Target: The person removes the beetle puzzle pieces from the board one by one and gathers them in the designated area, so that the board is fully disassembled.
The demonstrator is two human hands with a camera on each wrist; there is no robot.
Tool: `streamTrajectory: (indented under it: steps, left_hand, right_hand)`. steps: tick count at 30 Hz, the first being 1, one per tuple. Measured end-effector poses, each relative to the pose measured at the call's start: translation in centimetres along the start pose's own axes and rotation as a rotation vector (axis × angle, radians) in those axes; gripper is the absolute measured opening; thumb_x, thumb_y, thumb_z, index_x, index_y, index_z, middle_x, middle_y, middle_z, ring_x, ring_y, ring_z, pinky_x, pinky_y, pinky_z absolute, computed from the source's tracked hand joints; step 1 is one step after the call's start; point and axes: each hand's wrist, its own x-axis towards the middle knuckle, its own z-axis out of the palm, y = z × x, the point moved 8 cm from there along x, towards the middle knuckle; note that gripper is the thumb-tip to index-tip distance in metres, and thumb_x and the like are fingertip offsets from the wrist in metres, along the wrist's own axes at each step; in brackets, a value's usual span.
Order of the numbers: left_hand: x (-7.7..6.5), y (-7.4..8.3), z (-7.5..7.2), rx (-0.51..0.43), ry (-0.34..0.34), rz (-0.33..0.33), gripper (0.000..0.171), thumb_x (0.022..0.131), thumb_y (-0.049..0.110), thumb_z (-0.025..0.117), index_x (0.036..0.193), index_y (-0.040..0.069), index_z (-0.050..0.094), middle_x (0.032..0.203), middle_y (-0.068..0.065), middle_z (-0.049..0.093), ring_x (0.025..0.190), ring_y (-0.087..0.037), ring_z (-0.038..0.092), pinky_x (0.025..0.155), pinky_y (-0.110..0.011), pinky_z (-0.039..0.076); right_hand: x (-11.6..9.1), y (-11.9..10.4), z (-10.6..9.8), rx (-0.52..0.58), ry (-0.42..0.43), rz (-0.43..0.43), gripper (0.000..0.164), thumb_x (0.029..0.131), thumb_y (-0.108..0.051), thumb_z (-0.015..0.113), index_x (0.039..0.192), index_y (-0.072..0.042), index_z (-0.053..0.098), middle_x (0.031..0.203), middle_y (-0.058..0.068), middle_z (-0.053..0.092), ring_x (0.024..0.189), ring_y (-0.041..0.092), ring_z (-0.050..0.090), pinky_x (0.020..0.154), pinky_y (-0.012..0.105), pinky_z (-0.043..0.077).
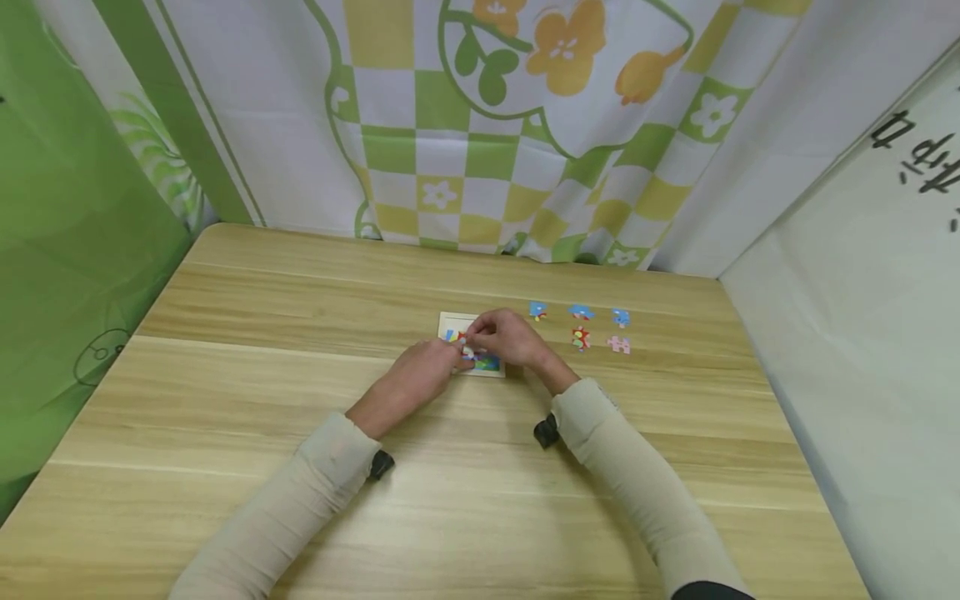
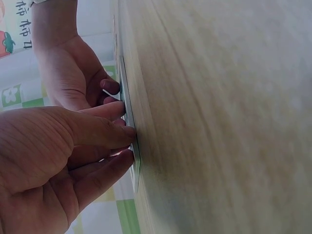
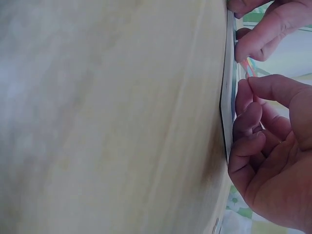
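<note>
A small jigsaw puzzle in a pale wooden frame (image 1: 490,373) lies on the table, with colourful pieces inside it. My left hand (image 1: 422,370) reaches over its left side; in the left wrist view the thumb (image 2: 105,131) and fingers extend down onto the board. From the right, my right hand (image 1: 512,337) comes over the frame. In the right wrist view its thumb and forefinger pinch a thin puzzle piece (image 3: 251,68), held tilted up close beside the left fingertips. Both hands hide much of the picture.
Several loose puzzle pieces lie right of the frame: blue ones (image 1: 581,312) in the back row, a red one (image 1: 581,337) and a pink one (image 1: 619,344) in front. A patterned curtain (image 1: 487,167) hangs behind the table, and a white wall (image 1: 862,292) stands along the right.
</note>
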Motion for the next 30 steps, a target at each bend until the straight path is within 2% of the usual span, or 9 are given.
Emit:
streamTrajectory:
  steps: [6,12,20,30]
  left_hand:
    - [0.0,-0.1,0.0,-0.056,0.009,-0.015,0.027,0.100,0.002,0.064,0.120,0.013,0.079,0.105,-0.011,0.073,0.077,-0.023,0.066,0.062,-0.040,0.057]
    - [0.1,-0.1,0.0,-0.063,0.017,-0.025,0.023,0.102,0.006,0.063,0.121,0.004,0.076,0.094,-0.013,0.071,0.072,-0.023,0.064,0.062,-0.040,0.057]
    - [0.1,0.0,0.2,-0.043,-0.002,-0.004,0.039,0.092,-0.013,0.063,0.119,0.011,0.079,0.091,-0.007,0.067,0.076,-0.023,0.065,0.066,-0.039,0.058]
    - [0.1,0.2,0.0,-0.036,0.004,0.007,0.041,0.091,-0.014,0.065,0.120,0.012,0.078,0.096,-0.009,0.071,0.086,-0.029,0.071,0.069,-0.040,0.060]
  right_hand:
    - [-0.5,0.4,-1.2,-0.018,0.028,0.014,0.012,0.100,-0.013,0.068,0.098,-0.005,0.076,0.090,0.002,0.070,0.082,0.014,0.060,0.076,0.028,0.048]
    - [-1.4,1.0,-2.8,-0.016,0.033,0.016,0.013,0.100,-0.013,0.067,0.101,-0.003,0.075,0.094,0.005,0.071,0.084,0.016,0.059,0.077,0.031,0.048]
    - [-3.1,2.7,-5.2,-0.062,0.066,0.056,0.013,0.100,-0.017,0.069,0.102,-0.006,0.075,0.092,0.005,0.069,0.075,0.018,0.057,0.068,0.032,0.045]
    - [-4.7,4.2,-7.4,-0.070,0.061,0.089,0.014,0.101,-0.016,0.068,0.100,-0.004,0.074,0.093,0.009,0.068,0.080,0.021,0.057,0.072,0.035,0.047]
